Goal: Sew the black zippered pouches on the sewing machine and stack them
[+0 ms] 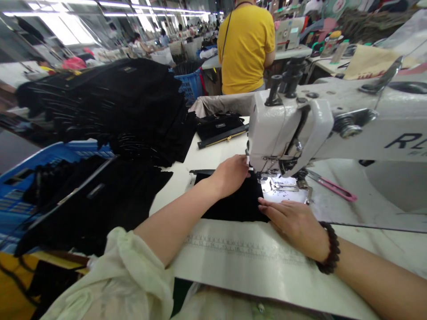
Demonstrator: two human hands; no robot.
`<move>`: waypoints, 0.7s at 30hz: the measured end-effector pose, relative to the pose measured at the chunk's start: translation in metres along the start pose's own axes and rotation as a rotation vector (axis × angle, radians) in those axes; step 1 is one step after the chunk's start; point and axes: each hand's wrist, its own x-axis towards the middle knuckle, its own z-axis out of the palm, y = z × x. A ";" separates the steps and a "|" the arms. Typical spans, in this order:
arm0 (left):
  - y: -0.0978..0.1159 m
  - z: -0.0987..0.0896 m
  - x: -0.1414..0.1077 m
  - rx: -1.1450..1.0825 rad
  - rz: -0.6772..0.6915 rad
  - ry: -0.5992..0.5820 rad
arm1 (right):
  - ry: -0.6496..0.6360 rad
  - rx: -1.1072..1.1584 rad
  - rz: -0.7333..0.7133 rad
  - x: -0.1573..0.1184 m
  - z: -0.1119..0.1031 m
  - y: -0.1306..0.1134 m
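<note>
- Black cloth (230, 206) flat on the worktop (176, 189), just left of the needle plate (282, 184), partly beneath the left arm and hand (232, 176); near edge short of the ruler markings (240, 246), far edge along a dark strip (202, 171)
- Left hand over the cloth's far right part, fingers curled down close beside the head of the sewing machine (288, 129); cannot tell whether pinching or only pressing, tips partly hidden
- Right hand (293, 224) low at the cloth's right edge, fingers straight, together and unclenched, tips against the cloth; dark beaded bracelet (330, 249) at the wrist
- Tight room right of the left hand, right up against the machine head
- Open room on the near side: bare worktop from cloth to front edge, crossed by the ruler markings
- Narrower bare strip beyond the cloth, up to a zipper piece (222, 137) and black pouch (219, 127)
- Pink-handled snips (335, 188) under the machine arm, well clear of the cloth
- Left edge crowded by a tall pile of black pieces (123, 102); nearer, a blue basket (62, 149) with more black pieces (100, 200)
</note>
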 end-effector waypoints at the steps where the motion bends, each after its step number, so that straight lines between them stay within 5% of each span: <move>1: 0.007 -0.005 -0.010 0.002 0.031 -0.020 | -0.004 -0.001 0.011 0.000 0.000 0.000; 5: 0.037 -0.006 -0.048 -0.088 0.261 -0.035 | -0.042 -0.003 0.023 -0.001 -0.002 0.000; 8: 0.046 0.011 -0.060 -0.089 0.246 0.065 | -0.063 -0.009 0.025 -0.001 -0.001 0.000; 21: 0.021 0.021 -0.048 -0.075 0.296 0.030 | -0.183 -0.032 0.136 0.003 0.003 0.001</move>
